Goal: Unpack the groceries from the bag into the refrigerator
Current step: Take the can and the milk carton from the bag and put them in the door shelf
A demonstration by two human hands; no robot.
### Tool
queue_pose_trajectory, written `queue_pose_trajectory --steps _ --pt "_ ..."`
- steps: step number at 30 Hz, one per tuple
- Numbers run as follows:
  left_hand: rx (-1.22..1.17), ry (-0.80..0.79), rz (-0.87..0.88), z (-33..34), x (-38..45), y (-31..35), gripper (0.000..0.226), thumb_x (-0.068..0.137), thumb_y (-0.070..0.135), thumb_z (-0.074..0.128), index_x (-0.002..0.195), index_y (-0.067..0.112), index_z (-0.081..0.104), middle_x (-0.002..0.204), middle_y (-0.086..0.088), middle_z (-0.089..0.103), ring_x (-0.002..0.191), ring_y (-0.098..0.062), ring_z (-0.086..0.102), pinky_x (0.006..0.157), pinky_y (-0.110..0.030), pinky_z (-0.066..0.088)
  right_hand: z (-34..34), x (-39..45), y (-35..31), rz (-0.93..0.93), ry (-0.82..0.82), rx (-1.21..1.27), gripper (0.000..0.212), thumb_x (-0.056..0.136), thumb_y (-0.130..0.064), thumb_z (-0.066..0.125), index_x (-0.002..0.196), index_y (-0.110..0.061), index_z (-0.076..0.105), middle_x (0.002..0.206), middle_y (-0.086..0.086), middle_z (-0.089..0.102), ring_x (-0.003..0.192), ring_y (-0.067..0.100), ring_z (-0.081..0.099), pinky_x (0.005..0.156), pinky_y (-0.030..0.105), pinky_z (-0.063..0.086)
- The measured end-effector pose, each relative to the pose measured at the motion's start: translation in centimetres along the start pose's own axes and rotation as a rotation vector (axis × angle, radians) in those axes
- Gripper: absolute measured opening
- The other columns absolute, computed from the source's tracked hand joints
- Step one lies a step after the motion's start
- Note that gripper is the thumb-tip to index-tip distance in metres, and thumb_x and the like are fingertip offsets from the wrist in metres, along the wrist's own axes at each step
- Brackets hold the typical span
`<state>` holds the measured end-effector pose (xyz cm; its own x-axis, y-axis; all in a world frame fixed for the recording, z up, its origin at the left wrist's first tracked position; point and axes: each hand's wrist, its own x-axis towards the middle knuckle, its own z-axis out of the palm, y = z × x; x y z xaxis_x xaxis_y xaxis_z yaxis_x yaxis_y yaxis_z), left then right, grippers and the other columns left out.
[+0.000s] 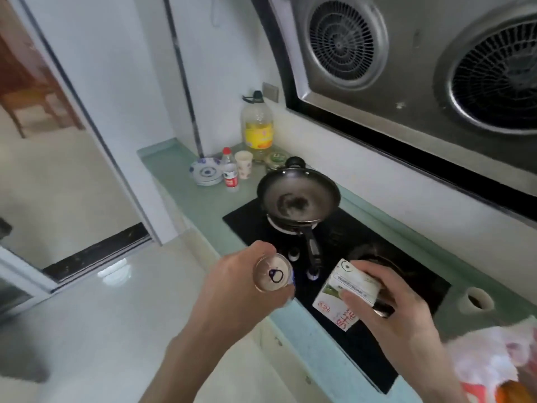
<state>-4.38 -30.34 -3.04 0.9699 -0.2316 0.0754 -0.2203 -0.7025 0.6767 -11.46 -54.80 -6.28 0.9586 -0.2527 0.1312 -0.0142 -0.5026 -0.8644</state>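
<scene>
A narrow kitchen: pale tiled floor on the left with a sliding-door track, a green counter (174, 175) running along the right wall under a steel hood (406, 68) with two round fans. No refrigerator shows in this view.

At the counter's far left corner stand a stack of blue-patterned plates (205, 171), a small red-labelled bottle (230, 173), a paper cup (243, 164) and a big oil jug (258, 126). Next along, a black wok (297, 200) sits on the far burner of the dark hob (406, 271), its handle pointing toward the counter's near edge.

Over that near edge, the left hand (241, 286) is wrapped around a can (273, 275), held upright with its pull-tab top showing. Just right of it, above the hob, the right hand (398, 303) is closed on a tilted carton (347, 295), thumb across its face and fingers behind; something dark also seems tucked under the fingers, but I cannot tell what.

At the counter's near right corner lies the plastic bag (494, 359), crumpled, with something orange inside.

Judging by this, two items are out of the bag and in hand, not yet stored. They must be carried to the refrigerator, and the bag seems to hold more.
</scene>
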Motion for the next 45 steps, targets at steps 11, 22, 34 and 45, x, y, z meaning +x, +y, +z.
queue_pose_trajectory --steps 11,22,34,45 --pt "-0.164 0.346 -0.218 -14.1 -10.1 -14.6 0.062 0.064 0.049 0.089 0.119 0.045 0.06 0.102 0.03 0.071 0.096 0.005 0.068 0.084 -0.026 0.059 18.5 -0.3 -11.6 -0.177 -0.341 0.177 0.038 0.082 -0.025 0.081 0.115 -0.04 0.069 0.112 -0.018 0.072 0.104 0.007 0.07 0.09 0.038 0.06" --pt "-0.144 0.721 -0.377 -23.7 -19.3 -22.5 0.046 0.069 0.038 0.091 0.107 0.041 0.065 0.1 0.03 0.07 0.099 0.006 0.066 0.08 -0.013 0.055 32.7 -1.9 -21.9 -0.404 -0.614 0.277 0.039 0.08 -0.028 0.082 0.114 -0.041 0.071 0.109 -0.018 0.074 0.104 0.007 0.07 0.088 0.024 0.058" --pt "-0.146 0.931 -0.476 -33.6 -19.7 -30.5 0.042 0.07 0.026 0.093 0.104 0.032 0.069 0.096 0.018 0.075 0.094 -0.002 0.071 0.08 -0.018 0.057 46.5 -0.6 -30.9 -0.506 -0.726 0.429 0.044 0.074 -0.04 0.077 0.117 -0.04 0.07 0.104 -0.025 0.074 0.102 0.003 0.069 0.081 0.012 0.055" --pt "-0.052 0.973 -0.421 -45.4 -15.9 -38.0 0.041 0.07 0.03 0.092 0.104 0.034 0.068 0.096 0.022 0.073 0.098 0.001 0.069 0.08 -0.006 0.05 58.8 2.3 -39.4 -0.548 -0.719 0.525 0.048 0.075 -0.041 0.076 0.121 -0.042 0.064 0.11 -0.031 0.068 0.106 -0.006 0.066 0.073 0.012 0.058"
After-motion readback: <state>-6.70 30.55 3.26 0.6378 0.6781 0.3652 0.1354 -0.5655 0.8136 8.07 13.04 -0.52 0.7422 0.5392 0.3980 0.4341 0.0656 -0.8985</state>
